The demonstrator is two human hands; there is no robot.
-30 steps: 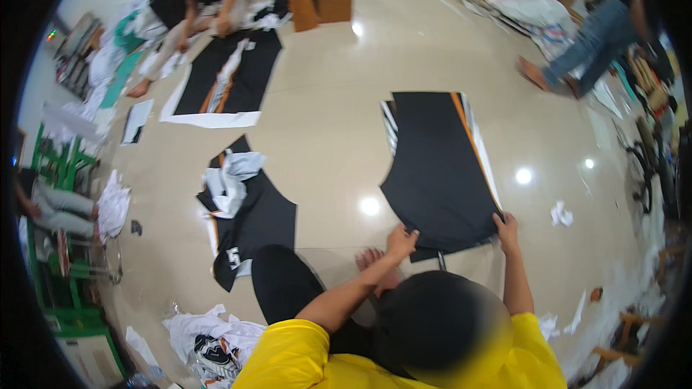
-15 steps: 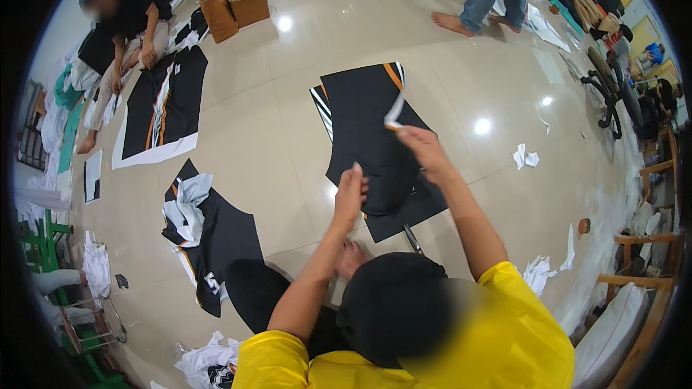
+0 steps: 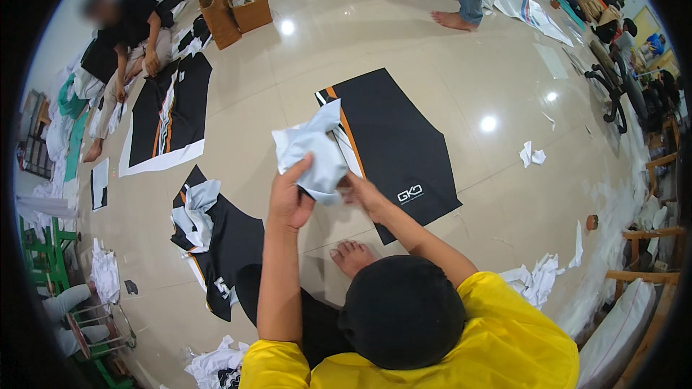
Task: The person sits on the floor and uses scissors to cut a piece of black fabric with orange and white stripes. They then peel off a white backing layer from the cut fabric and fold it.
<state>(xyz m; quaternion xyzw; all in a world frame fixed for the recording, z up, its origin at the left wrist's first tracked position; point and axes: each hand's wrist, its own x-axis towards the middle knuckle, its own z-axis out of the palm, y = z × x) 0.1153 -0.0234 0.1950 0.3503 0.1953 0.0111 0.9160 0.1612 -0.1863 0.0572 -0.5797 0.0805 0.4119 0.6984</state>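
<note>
Since half a second ago, both hands have come together, bunching white paper [image 3: 311,153] that was only a strip lifted off the panel. Left hand [image 3: 290,198] grips the wad from below; right hand [image 3: 362,194] pinches its edge. Beyond lies the black panel [image 3: 396,148] on the floor [image 3: 504,65]. Loose scraps could drop back onto it.

Both forearms reach forward and up, elbows bent. The left hand [image 3: 290,198] and right hand [image 3: 362,196] are raised close together, fingers curled closed in a grip.
</note>
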